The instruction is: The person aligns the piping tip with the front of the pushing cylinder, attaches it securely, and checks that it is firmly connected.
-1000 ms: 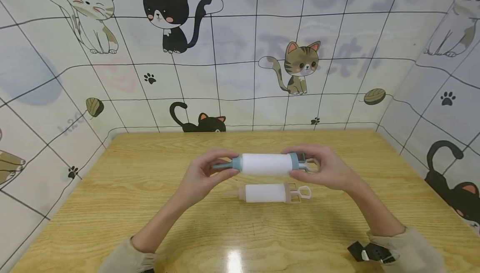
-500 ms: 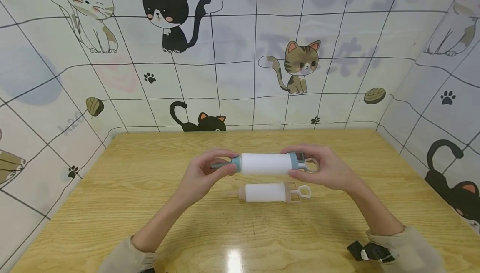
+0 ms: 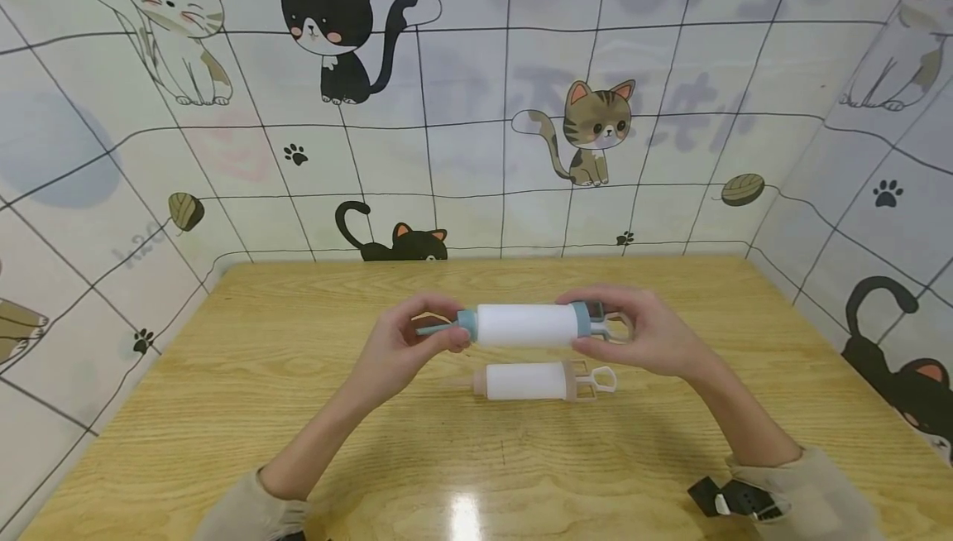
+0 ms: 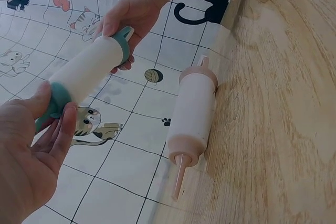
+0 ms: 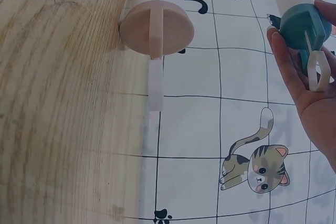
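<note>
Both hands hold up a large syringe-like dispenser [image 3: 527,325] above the table, lying level in the head view. It has a white barrel, blue-green end caps and a thin nozzle pointing left. My left hand [image 3: 402,342] pinches the nozzle-end cap [image 4: 60,94] between thumb and fingers. My right hand [image 3: 648,334] grips the other cap [image 5: 304,24], thumb and fingers on opposite sides, with a pale pull ring [image 5: 318,72] beside its palm. A second, pinkish-beige dispenser [image 3: 525,381] with a white barrel lies on the table nearer the body, touched by neither hand.
The wooden table [image 3: 387,458] reaches back to a wall sheet [image 3: 476,152] printed with grid lines and cartoon cats. More of that sheet stands along the left and right sides. A black strap with a buckle [image 3: 733,498] is at the right sleeve.
My left thumb and fingers have shifted slightly on the nozzle-end cap, and the dispenser has drifted a little left. My right hand and the beige dispenser look nearly unchanged.
</note>
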The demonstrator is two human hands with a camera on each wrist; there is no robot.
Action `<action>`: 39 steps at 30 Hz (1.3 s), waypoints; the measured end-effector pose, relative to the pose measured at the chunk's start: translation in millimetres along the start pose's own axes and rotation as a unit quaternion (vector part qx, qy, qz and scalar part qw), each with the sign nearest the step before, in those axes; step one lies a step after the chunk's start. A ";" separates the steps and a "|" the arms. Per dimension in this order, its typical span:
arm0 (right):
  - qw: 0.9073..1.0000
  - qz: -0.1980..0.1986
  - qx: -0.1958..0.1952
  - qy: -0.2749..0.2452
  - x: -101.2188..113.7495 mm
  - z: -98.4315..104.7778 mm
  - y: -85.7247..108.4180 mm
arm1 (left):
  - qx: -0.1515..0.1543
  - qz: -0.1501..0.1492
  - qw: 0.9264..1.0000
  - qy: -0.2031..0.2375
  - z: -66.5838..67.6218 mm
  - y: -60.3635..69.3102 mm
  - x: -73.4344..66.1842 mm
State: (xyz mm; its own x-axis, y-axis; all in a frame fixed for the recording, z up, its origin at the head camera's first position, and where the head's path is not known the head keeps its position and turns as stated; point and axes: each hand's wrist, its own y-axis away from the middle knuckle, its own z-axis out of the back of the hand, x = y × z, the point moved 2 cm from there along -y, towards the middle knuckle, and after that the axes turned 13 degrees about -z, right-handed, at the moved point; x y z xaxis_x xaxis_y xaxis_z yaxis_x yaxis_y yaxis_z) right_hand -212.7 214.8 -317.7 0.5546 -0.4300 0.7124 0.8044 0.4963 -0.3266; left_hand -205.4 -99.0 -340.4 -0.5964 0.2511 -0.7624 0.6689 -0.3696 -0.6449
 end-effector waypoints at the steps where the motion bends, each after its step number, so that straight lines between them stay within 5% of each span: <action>1: 1.000 0.001 0.000 0.000 0.0 -0.1 -0.1 | 0.001 0.001 1.000 0.000 0.1 0.1 0.1; 17: 1.000 -0.013 -0.001 0.002 -3.2 -0.9 -0.4 | 0.015 -0.040 0.999 -0.031 0.5 -0.7 0.0; 26: 1.000 -0.030 -0.003 0.004 -2.8 -1.7 -0.3 | 0.005 -0.032 0.999 -0.012 0.3 -0.6 -0.2; 33: 1.000 -0.007 -0.003 -0.002 -1.9 -2.6 -1.0 | -0.003 -0.016 1.000 -0.025 0.4 -0.7 -2.2; 39: 1.000 0.000 -0.004 -0.002 -2.1 -2.6 -0.8 | 0.003 0.009 1.000 0.007 0.8 -0.1 -1.9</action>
State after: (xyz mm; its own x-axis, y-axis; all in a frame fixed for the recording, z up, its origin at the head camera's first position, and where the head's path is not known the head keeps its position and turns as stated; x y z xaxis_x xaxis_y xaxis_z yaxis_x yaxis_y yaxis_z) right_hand -214.0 213.3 -320.6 0.5539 -0.4260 0.7153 0.8058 0.4903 -0.3320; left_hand -204.8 -100.2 -338.8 -0.5786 0.2571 -0.7740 0.6766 -0.3786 -0.6316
